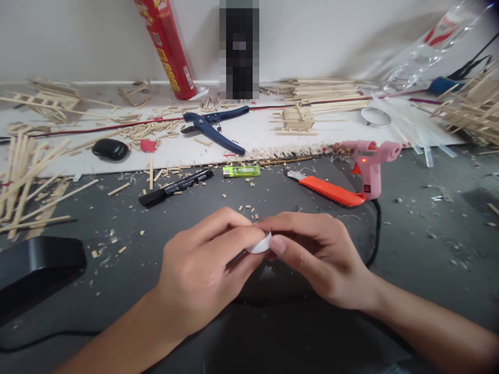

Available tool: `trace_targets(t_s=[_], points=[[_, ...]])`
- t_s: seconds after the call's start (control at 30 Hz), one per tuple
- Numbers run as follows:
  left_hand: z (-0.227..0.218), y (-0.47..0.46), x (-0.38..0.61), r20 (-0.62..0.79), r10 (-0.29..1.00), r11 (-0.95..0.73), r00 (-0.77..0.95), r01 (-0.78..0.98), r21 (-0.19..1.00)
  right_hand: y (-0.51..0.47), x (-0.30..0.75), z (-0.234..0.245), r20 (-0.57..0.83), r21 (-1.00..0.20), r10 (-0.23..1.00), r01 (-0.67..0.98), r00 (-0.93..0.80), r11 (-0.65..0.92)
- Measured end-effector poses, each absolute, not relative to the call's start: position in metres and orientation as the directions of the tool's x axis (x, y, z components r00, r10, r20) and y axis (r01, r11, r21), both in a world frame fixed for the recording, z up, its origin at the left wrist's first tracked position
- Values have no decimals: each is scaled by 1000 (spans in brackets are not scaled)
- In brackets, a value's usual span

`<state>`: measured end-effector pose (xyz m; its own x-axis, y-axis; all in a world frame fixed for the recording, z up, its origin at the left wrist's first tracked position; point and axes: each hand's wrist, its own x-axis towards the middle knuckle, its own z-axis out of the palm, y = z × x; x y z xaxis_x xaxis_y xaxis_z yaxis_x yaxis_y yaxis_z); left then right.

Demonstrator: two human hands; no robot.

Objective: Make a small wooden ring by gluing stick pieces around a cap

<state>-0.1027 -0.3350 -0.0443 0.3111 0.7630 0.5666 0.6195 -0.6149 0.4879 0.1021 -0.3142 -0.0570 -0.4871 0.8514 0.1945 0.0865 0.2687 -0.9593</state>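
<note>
My left hand (198, 270) and my right hand (315, 254) meet in the middle of the view, low over a dark grey table (429, 259). Both are closed in a pinch on one small white round object (260, 245), probably a roll of tape; most of it is hidden by my fingers. The thumbs and forefingers of both hands touch it from either side. A black round pad (280, 283) lies directly beneath the hands.
Beyond the hands lie a black marker (175, 188), a green lighter (241, 171), an orange utility knife (327, 189), a pink glue gun (368, 161) and blue cutters (212, 127). Wooden sticks (27, 182) and chips litter a white board (257, 132). A red can (167, 47) stands behind.
</note>
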Motion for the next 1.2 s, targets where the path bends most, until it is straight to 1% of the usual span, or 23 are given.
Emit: trace_targets(t_s=[0.07,0.13,0.33,0.47,0.57,0.67,0.8,0.87,0.93,0.97,1.03,1.2], points=[[-44,-334,-102,572,759,-623,310,602,499,-314,103,-57,132,-983,857,43,-498,177],[-45,-334,-102,577,757,-629,307,581,516,-314,103,-57,101,-993,859,4,-502,120],[-45,-333,-101,563,775,-613,288,563,555,-314,102,-57,76,-994,863,-106,-499,27],[-45,-331,-103,555,788,-599,268,540,590,-313,102,-59,80,-989,861,-146,-502,7],[-47,-329,-104,543,800,-591,253,486,644,-312,101,-60,100,-982,866,-190,-490,6],[-50,-326,-106,525,814,-579,249,425,696,-311,100,-60,104,-982,872,-190,-479,13],[-54,-322,-107,512,823,-568,247,365,738,-311,99,-60,146,-986,876,-142,-460,90],[-54,-322,-107,511,825,-566,242,361,741,-312,100,-60,230,-972,875,-54,-426,229],[-53,-324,-108,516,823,-567,236,382,729,-314,101,-60,341,-912,858,86,-383,401],[-52,-325,-108,520,821,-569,235,398,720,-315,101,-59,383,-876,850,150,-363,459],[-50,-327,-108,532,812,-580,240,430,692,-318,102,-58,419,-833,841,224,-342,506],[-49,-330,-108,565,787,-605,247,483,633,-320,103,-56,485,-751,792,286,-371,594]])
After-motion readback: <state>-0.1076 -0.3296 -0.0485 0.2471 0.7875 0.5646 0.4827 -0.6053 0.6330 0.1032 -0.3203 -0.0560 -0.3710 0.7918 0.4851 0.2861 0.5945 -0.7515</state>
